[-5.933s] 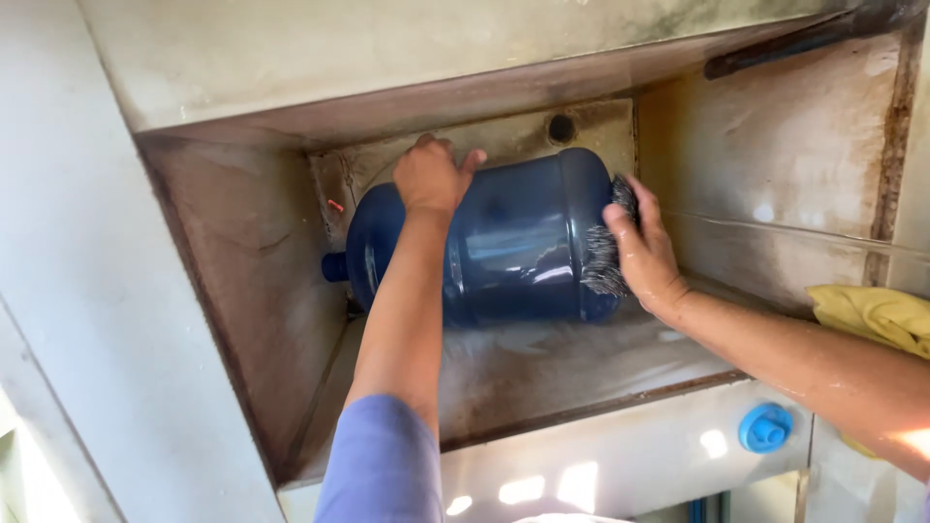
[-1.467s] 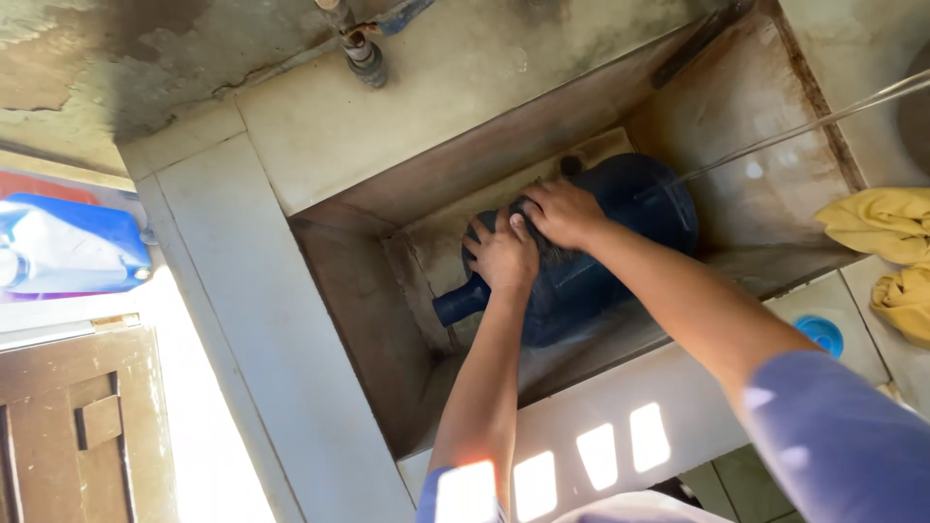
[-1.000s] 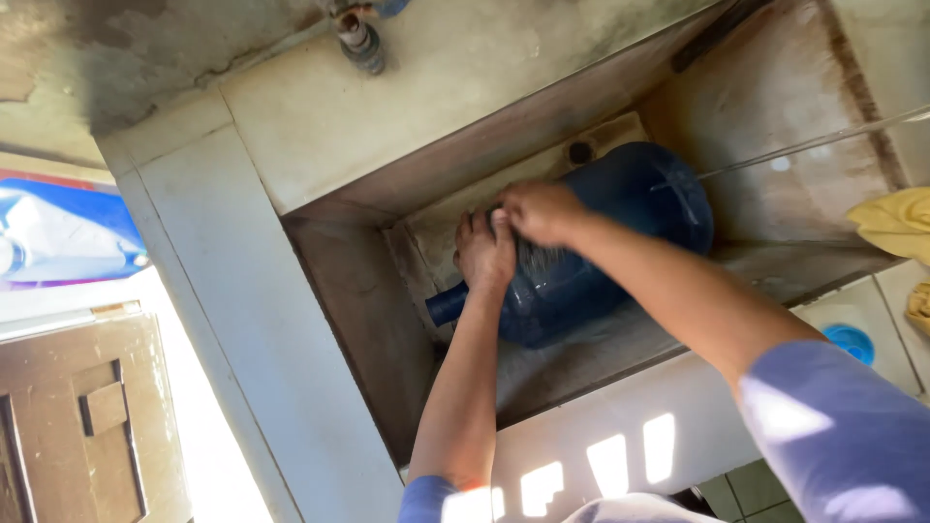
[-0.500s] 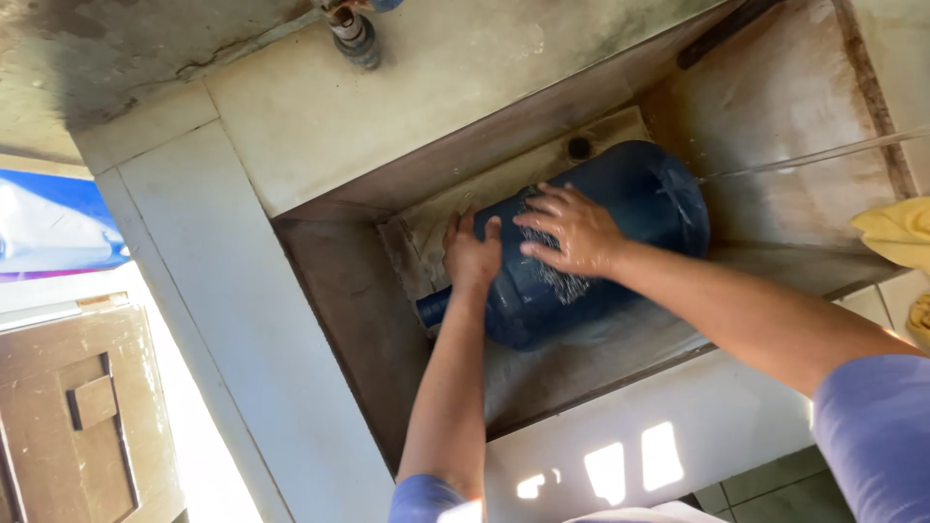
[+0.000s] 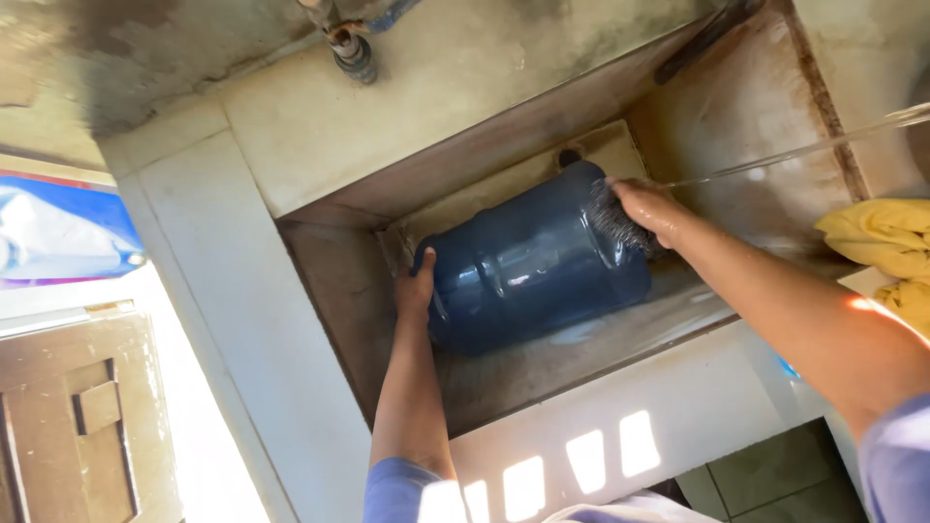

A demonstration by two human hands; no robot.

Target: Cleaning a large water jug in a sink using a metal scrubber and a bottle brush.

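Your left hand (image 5: 417, 288) cups the neck end of the blue jug (image 5: 533, 263), lying mid-frame in the sink (image 5: 746, 107); your right hand (image 5: 647, 205) grips a brush (image 5: 610, 218) against its base. Wet plastic could slip and roll, I'd judge.

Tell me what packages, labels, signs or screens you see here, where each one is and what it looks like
Blue plastic package or banner: far left edge, beside the concrete sink; blue with a red and white border, partly cut off.
Blue water jug: lying in the sink between the left hand and right hand; no label visible.
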